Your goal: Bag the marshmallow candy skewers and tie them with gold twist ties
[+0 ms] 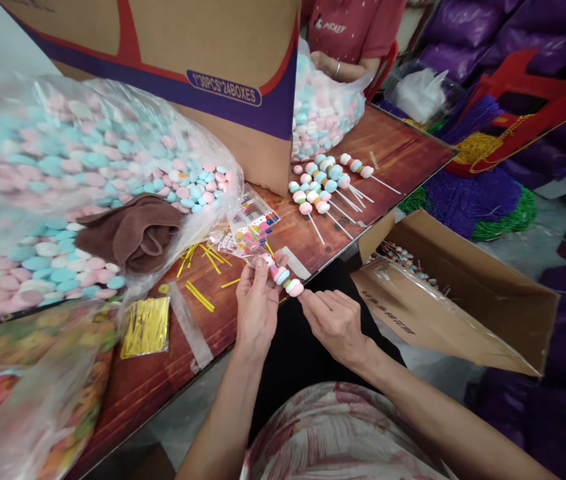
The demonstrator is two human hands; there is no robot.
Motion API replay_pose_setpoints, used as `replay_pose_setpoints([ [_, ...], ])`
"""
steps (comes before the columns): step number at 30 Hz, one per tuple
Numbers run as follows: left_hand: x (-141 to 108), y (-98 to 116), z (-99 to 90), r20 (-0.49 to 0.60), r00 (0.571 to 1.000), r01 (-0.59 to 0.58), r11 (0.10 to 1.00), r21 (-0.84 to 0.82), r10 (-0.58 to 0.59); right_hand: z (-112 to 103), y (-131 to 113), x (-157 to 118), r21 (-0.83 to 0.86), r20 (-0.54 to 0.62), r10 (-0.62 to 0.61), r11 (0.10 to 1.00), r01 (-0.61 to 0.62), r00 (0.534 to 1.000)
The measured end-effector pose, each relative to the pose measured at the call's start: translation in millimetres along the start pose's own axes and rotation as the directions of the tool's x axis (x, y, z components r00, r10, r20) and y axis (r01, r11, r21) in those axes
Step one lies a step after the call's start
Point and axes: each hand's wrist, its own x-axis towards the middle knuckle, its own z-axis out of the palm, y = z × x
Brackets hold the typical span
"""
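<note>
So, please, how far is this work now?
Partly done, it seems. Several candy sticks lie threaded on the table, with more in the open carton. One threaded stick is between the left hand and right hand. Many candies remain loose inside the big clear bag.

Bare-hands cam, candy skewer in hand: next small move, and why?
I'd probably snug the candies on the skewer with the left hand, right hand steady. The left fingers are around the far end, while the right fingers close right by the lowest pink-and-white candy. Whether any slack exists, I can't tell.
</note>
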Motion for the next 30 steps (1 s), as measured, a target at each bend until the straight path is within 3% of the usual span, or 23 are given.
replay_pose_setpoints([
  [7, 3, -4, 2.7, 0.026, 0.995, -0.095, 0.989, -0.11, 0.099, -1, -7, -5, 0.325, 0.128, 0.221, 0.912, -0.252, 0.967],
  [11, 3, -3, 1.9, 0.038, 0.996, -0.079, 0.993, -0.085, 0.082, -4, -6, -2, 0.442, 0.225, 0.273, 0.827, -0.347, 0.935],
  [14, 3, -1, 0.1, 0.048, 0.998, -0.027, 0.999, -0.032, 0.029, -3, 0, 0, 0.445, 0.231, 0.232, 0.838, -0.315, 0.945],
  [18, 4, -2, -2.7, 0.051, 0.999, -0.006, 1.0, -0.001, 0.006, 1, 8, 3, 0.307, 0.18, 0.13, 0.934, -0.181, 0.975],
  [21, 4, -3, -3.4, 0.077, 0.997, -0.021, 0.999, 0.035, 0.018, 1, 8, 6, 0.32, 0.177, 0.165, 0.923, -0.215, 0.97],
  [23, 4, -3, -3.5, 0.102, 0.995, -0.009, 0.997, 0.078, 0.001, -1, 6, 8, 0.471, 0.238, 0.279, 0.805, -0.361, 0.931],
  [26, 4, 1, -3.7, 0.125, 0.99, 0.052, 0.993, 0.102, -0.065, -2, 2, 12, 0.695, 0.432, 0.416, 0.411, -0.589, 0.8],
  [28, 4, 6, -3.6, 0.134, 0.984, 0.11, 0.991, 0.082, -0.12, -2, 2, 14, 0.746, 0.543, 0.414, 0.16, -0.646, 0.73],
  [30, 4, 9, -3.1, 0.138, 0.976, 0.161, 0.985, 0.068, -0.169, -1, 1, 15, 0.752, 0.599, 0.385, 0.028, -0.658, 0.702],
])
